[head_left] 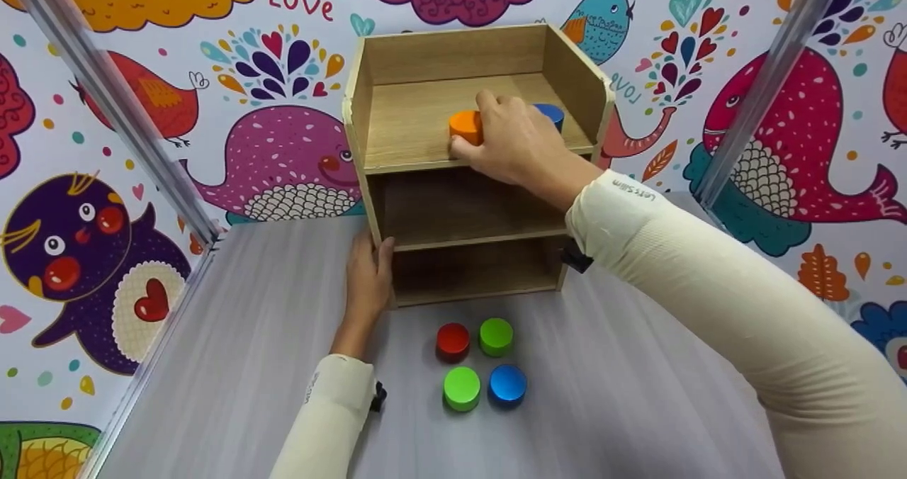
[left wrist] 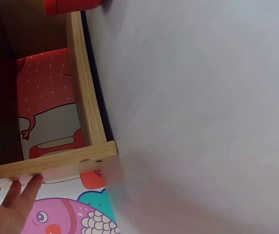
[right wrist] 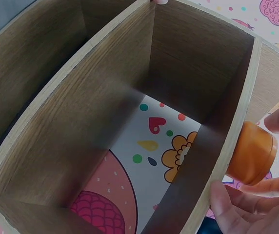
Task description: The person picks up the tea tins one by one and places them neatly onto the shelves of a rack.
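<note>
On the top level of a wooden shelf (head_left: 453, 161) my right hand (head_left: 514, 139) grips an orange round block (head_left: 465, 127), its thumb low at the near side. The right wrist view shows the orange block (right wrist: 254, 153) above the top board's front edge, fingers (right wrist: 266, 187) around it. A blue round block (head_left: 549, 115) lies just beyond that hand, partly hidden by it. Low on the shelf's left side, my left hand (head_left: 370, 273) rests against the side panel. Its straight fingers (left wrist: 29, 190) touch that panel's outer face in the left wrist view.
In front of the shelf on the grey table (head_left: 283, 337) stand a red block (head_left: 453, 342), two green blocks (head_left: 496, 336) and a blue block (head_left: 507, 385). Two lower compartments (head_left: 468, 206) open toward me. Printed wall panels (head_left: 283, 160) with metal posts (head_left: 134, 110) surround the table.
</note>
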